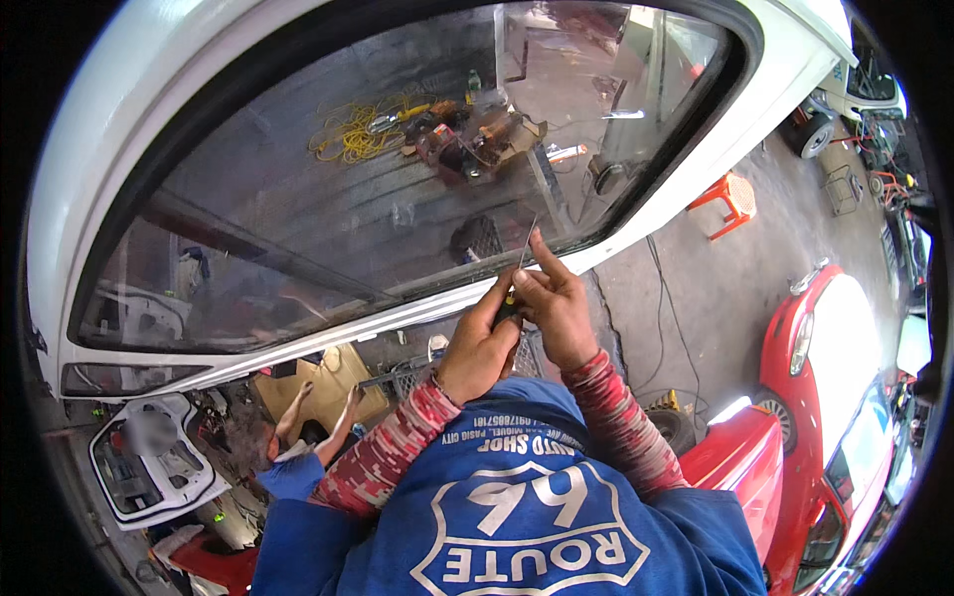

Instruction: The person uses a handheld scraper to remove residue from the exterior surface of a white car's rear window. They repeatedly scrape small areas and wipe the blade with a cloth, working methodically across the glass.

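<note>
Held between both hands, at the lower edge of the one large window (328, 209): one slim hand tool (526, 250), with one thin metal shaft pointing up over the glass and one dark-and-yellow handle. Impossible to tell whether touching the glass at the tip. Around the handle, just below the window's lower edge: one left hand (479, 348), fingers curled closed on it. Beside it, at the same edge of the window: one right hand (556, 316), thumb and fingers pinched in on the tool, forefinger stretched along the shaft toward the tip. Around the window: one white frame (79, 228). Visible within the window, whether through it or mirrored unclear: one tangle of yellow cord (358, 137). Right of the window: one orange stool (737, 199). Below the window's left end: one white door panel (179, 485) and one co-worker (294, 477), two forearms raised.
</note>
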